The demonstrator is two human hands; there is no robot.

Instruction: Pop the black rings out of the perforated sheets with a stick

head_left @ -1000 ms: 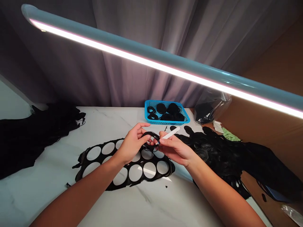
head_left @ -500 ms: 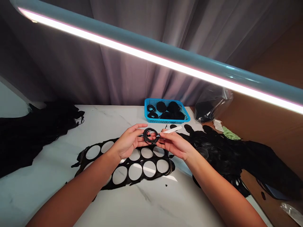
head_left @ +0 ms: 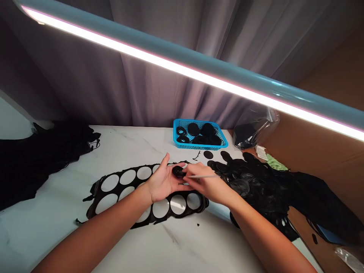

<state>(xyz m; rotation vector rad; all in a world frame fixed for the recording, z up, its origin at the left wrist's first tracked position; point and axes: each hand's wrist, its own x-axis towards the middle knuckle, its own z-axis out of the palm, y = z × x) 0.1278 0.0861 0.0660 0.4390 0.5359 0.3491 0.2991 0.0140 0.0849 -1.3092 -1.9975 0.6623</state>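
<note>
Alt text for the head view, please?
A left hand cups a small black disc while a right hand holds a thin white tool beside it, above a black sheet punched with round holes. A blue plastic basket holds more black discs.

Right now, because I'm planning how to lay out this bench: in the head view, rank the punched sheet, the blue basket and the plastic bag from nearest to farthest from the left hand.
From the left hand, in the head view:
1. Punched sheet: directly under the hand.
2. Blue basket: ahead of the hand, at the far side.
3. Plastic bag: farther off, right of the basket.
</note>
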